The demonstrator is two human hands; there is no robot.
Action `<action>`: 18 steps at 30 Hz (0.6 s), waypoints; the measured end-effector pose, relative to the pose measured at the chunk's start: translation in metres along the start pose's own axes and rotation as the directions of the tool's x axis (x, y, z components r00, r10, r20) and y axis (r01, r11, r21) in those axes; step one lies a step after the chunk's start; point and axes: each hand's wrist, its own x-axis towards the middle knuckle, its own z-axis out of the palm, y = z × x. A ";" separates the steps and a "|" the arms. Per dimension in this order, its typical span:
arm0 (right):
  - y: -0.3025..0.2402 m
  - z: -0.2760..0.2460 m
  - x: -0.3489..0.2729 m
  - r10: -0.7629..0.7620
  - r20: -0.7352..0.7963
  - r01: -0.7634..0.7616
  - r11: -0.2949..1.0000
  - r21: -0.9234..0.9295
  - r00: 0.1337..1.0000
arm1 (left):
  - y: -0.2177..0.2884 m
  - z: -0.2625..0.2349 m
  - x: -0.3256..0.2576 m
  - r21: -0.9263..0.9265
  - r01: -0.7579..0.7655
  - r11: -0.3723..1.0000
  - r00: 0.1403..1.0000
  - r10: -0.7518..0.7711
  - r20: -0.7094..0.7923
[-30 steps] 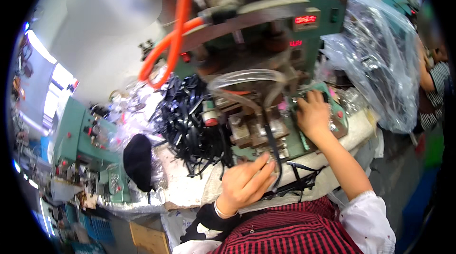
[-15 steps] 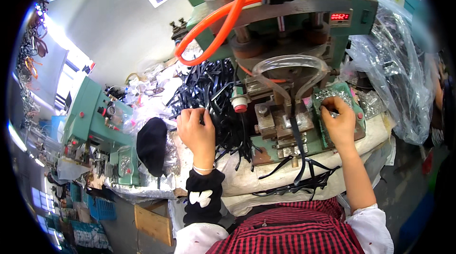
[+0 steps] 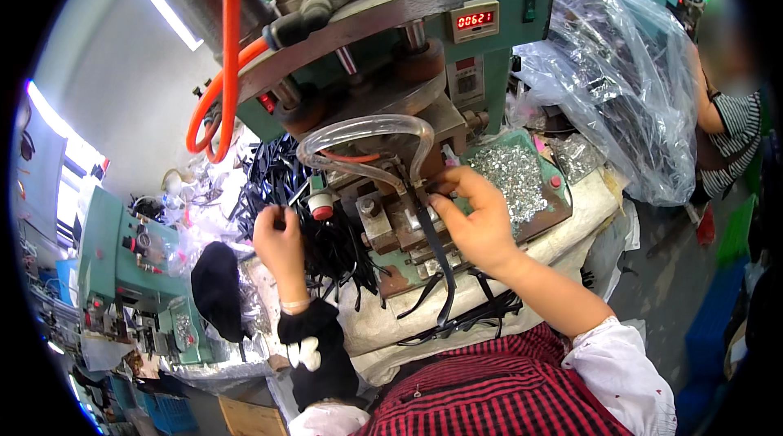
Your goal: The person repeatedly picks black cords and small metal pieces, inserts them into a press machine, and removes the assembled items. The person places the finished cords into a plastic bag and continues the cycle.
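Note:
At the middle of a green press [image 3: 497,36], a black eyeglass temple [image 3: 438,261] stands in the metal fixture [image 3: 400,220], its curved end hanging toward me. My right hand [image 3: 477,220] is at the fixture's right side, thumb and fingers pinched close to the temple's upper end; whatever is between them is too small or hidden to make out. Beside the heap of black temples [image 3: 330,252], my left hand [image 3: 280,247] hovers with curled fingers, and I cannot see what they hold. Small shiny metal pieces [image 3: 510,175] fill a green tray right of the fixture.
A clear plastic tube [image 3: 367,128] loops before the fixture, and an orange hose [image 3: 231,53] hangs left. More temples [image 3: 473,318] lie on the near cloth. A black cloth pouch [image 3: 218,291] and a second green machine [image 3: 114,252] stand left. Another person [image 3: 726,130] is at far right.
My right hand has moved left from the tray of metal pieces to the fixture. My left hand stays beside the temple heap. The whole view has swung to the right.

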 end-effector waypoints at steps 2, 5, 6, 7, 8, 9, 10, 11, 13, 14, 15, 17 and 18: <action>0.008 0.011 -0.004 0.033 -0.099 -0.021 0.993 0.120 0.995 | 0.021 -0.013 -0.018 -0.482 0.106 0.870 0.993 -0.114 0.013; 0.007 0.016 -0.010 0.127 -0.078 -0.101 0.955 0.277 0.989 | 0.095 -0.050 -0.038 -0.642 0.099 0.761 0.994 -0.100 0.035; 0.000 0.014 -0.006 0.133 -0.044 -0.112 0.942 0.317 0.990 | 0.109 -0.057 -0.042 -0.798 -0.042 0.601 0.999 0.027 -0.032; -0.005 0.015 -0.006 0.119 -0.045 -0.102 0.956 0.274 0.992 | 0.126 -0.062 -0.041 -0.800 -0.135 0.584 0.988 0.142 -0.063; -0.010 0.016 -0.006 0.145 -0.028 -0.128 0.936 0.329 0.989 | 0.139 -0.061 -0.035 -0.800 -0.226 0.555 0.962 0.256 -0.094; -0.016 0.019 -0.004 0.161 -0.014 -0.143 0.908 0.393 0.987 | 0.145 -0.056 -0.024 -0.711 -0.279 0.645 0.953 0.278 -0.121; -0.021 0.020 -0.003 0.177 0.000 -0.157 0.876 0.455 0.984 | 0.140 -0.045 -0.016 -0.713 -0.269 0.648 0.958 0.257 -0.128; -0.025 0.021 -0.005 0.229 0.002 -0.207 0.878 0.432 0.974 | 0.141 -0.048 -0.018 -0.689 -0.272 0.672 0.960 0.241 -0.144; -0.039 0.012 -0.017 0.171 0.002 -0.166 0.956 0.241 0.985 | 0.140 -0.048 -0.030 -0.684 -0.316 0.657 0.946 0.273 -0.176; -0.044 0.004 -0.020 0.088 0.048 -0.094 0.984 0.154 0.995 | 0.142 -0.046 -0.040 -0.799 -0.212 0.563 0.973 0.202 -0.115; -0.047 -0.008 -0.017 0.084 0.130 -0.103 0.984 0.146 0.988 | 0.139 -0.037 -0.051 -0.759 -0.312 0.571 0.934 0.330 -0.136; -0.015 -0.033 -0.009 -0.155 0.071 0.169 0.944 -0.285 0.985 | 0.141 -0.030 -0.064 -0.628 -0.515 0.584 0.805 0.580 -0.120; 0.005 -0.047 -0.008 -0.102 0.020 0.094 0.795 -0.599 0.995 | 0.146 -0.031 -0.068 -0.534 -0.611 0.585 0.721 0.690 -0.069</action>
